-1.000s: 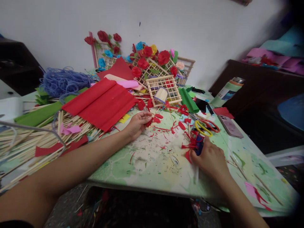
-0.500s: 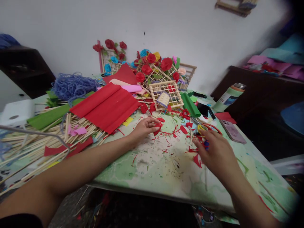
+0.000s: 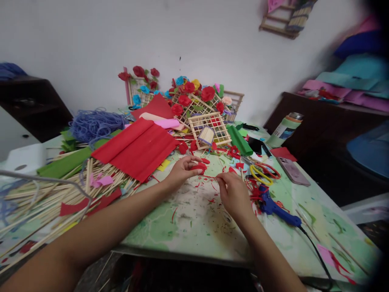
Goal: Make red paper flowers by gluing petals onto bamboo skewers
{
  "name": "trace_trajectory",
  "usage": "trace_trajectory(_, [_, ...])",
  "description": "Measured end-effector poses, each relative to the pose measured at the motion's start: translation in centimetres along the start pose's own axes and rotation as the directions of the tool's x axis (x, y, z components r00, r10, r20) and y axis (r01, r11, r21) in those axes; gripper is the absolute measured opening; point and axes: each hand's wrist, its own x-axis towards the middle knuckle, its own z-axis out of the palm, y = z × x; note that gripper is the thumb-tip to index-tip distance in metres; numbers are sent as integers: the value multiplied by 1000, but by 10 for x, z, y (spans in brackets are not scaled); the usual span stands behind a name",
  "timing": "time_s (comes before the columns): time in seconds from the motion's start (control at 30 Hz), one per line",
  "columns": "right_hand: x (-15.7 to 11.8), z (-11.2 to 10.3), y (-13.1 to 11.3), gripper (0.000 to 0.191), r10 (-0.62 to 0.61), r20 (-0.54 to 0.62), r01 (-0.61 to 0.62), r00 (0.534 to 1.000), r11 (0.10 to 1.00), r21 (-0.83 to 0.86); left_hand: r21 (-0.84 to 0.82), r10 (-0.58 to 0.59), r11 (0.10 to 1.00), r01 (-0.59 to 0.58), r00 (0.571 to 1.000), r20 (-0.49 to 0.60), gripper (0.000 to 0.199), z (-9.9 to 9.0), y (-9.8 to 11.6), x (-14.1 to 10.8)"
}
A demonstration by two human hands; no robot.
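Observation:
My left hand [image 3: 184, 172] pinches a small cut piece of red paper [image 3: 199, 167] between thumb and fingers above the table. A thin red paper strip [image 3: 209, 177] runs from that piece to the fingertips of my right hand [image 3: 234, 192], which are closed on its end. Scissors with yellow and red-orange handles [image 3: 261, 175] lie to the right of my right hand. Beyond them toward me rests a blue glue gun [image 3: 281, 211] with a black cord. Red paper scraps are scattered around and under both hands.
A red paper sheet [image 3: 135, 150] covers part of a pile of thin sticks [image 3: 71, 182] at left, beside blue cord [image 3: 97, 125]. Stick lattices [image 3: 209, 129] with paper flowers stand at the back. A phone [image 3: 293, 171] and bottle [image 3: 285, 129] are at right.
My right hand has moved left, away from the scissors, to the red paper at my left hand. The scissors and glue gun are now uncovered. The view has shifted slightly.

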Motion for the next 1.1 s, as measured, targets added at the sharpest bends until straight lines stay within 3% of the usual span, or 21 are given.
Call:
trace_trajectory(0.1, [-2,13,-6,21,70,62,-84,996,958,275,-114,-18,993,11,998,-65,41,-1,-2,2])
trace_trajectory(0.23, [5,35,-16,23,119,198,-208,973,824,528,-292,-56,956,13,989,-140,41,-2,-7,3])
trace_trajectory(0.33, [15,49,-21,23,165,162,-231,973,746,625,-390,-83,921,8,981,-177,37,-1,-9,4])
trace_trajectory(0.43, [18,61,-24,20,173,92,-189,981,712,676,-389,-137,918,73,981,-140,24,1,-10,3])
trace_trajectory(0.6, [7,73,-24,20,208,107,-217,972,627,748,-356,-201,923,147,972,-119,21,8,-7,-3])
trace_trajectory(1.1, [2,71,-26,19,198,135,-231,971,623,747,-250,-279,938,240,951,-134,20,12,-10,-8])
